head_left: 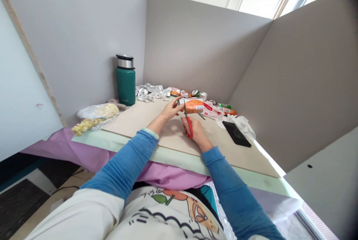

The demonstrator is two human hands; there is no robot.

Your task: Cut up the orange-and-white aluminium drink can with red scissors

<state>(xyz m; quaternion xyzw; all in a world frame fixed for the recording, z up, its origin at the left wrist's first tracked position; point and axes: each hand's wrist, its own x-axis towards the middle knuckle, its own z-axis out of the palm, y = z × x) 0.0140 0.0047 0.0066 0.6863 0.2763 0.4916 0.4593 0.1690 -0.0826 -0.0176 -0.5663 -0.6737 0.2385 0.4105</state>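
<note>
My left hand [172, 108] grips one end of an orange and white drink can [195, 105], which lies on its side just above the board. In my right hand [195, 130] is a pair of scissors [189, 125] with red handles, my fingers closed around them. The blades point up and away from me, against the can near its left end. I cannot tell whether the blades have cut into the metal. Behind the can lies a red and white piece of packaging [214, 110].
A green bottle [125, 85] stands at the back left, beside crumpled silvery pieces [152, 92]. More cans [175, 91] lie along the back panel. A black phone [236, 134] and white tissue [244, 124] are on the right. A plastic bag [97, 111] sits on the left. Grey panels [201, 42] enclose the table.
</note>
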